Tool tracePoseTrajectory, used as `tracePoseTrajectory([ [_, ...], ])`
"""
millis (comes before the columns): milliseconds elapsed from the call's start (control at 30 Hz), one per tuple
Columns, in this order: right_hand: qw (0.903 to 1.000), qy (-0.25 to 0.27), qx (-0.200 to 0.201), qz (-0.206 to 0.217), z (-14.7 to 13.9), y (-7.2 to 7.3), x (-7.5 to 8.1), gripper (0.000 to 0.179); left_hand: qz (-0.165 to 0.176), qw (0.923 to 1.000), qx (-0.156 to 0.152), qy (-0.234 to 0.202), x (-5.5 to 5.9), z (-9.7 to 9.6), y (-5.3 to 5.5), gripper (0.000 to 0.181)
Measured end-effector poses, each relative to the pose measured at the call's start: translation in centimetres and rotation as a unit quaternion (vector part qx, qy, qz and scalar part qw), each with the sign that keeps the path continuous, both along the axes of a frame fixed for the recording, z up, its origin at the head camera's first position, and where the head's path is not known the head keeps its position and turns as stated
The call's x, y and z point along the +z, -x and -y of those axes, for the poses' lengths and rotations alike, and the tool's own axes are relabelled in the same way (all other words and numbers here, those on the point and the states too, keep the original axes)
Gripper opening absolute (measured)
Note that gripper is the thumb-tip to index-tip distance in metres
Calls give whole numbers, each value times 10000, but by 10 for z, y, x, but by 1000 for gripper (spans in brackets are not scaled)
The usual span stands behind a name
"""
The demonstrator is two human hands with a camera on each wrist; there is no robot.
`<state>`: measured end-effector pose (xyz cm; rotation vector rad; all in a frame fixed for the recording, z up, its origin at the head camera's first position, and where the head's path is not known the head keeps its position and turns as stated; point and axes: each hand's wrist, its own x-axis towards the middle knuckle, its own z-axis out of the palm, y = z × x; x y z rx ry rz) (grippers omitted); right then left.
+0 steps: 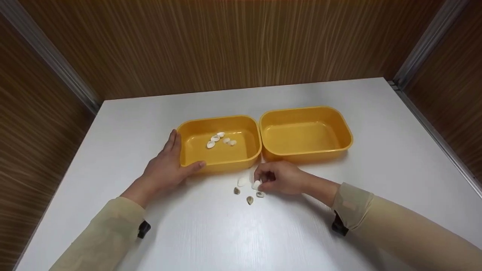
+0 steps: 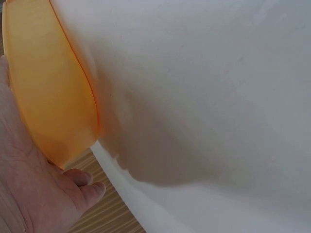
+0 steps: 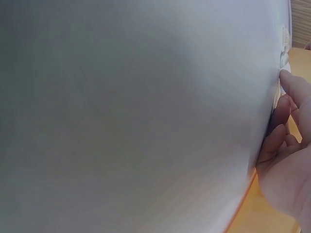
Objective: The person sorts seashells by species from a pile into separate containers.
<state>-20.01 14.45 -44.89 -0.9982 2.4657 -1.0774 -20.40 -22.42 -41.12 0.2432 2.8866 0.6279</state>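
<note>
My left hand (image 1: 165,167) lies against the left end of a yellow plastic bin (image 1: 222,165), its fingers straight along the side and its thumb at the near rim. The same bin (image 2: 53,92) shows beside the palm in the left wrist view. Several white shells (image 1: 215,138) lie inside it. In front of the bins, my right hand (image 1: 284,177) pinches a white shell (image 1: 257,184) between thumb and fingers, low over the table. Another white shell (image 1: 241,181) lies just left of it. Close by are brownish shells (image 1: 249,200). The right wrist view shows the pinched shell only partly.
A second yellow bin (image 1: 307,150) stands right beside the first, with nothing visible inside. Both rest on a white table (image 1: 233,241). Wood-grain panels (image 1: 241,45) rise behind the table and at both sides.
</note>
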Motion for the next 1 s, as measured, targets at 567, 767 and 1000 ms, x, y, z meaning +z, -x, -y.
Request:
tracePoseTrajectory([
  [567, 9995, 217, -179, 173, -1, -2, -1, 16, 5, 10000, -22, -18, -1, -1, 1, 134],
  [767, 9989, 263, -325, 193, -1, 0, -3, 15, -11, 10000, -48, -6, -2, 1, 1, 134],
  [1000, 9985, 268, -383, 270, 1, 1, 1, 16, -67, 10000, -42, -60, -1, 1, 1, 132],
])
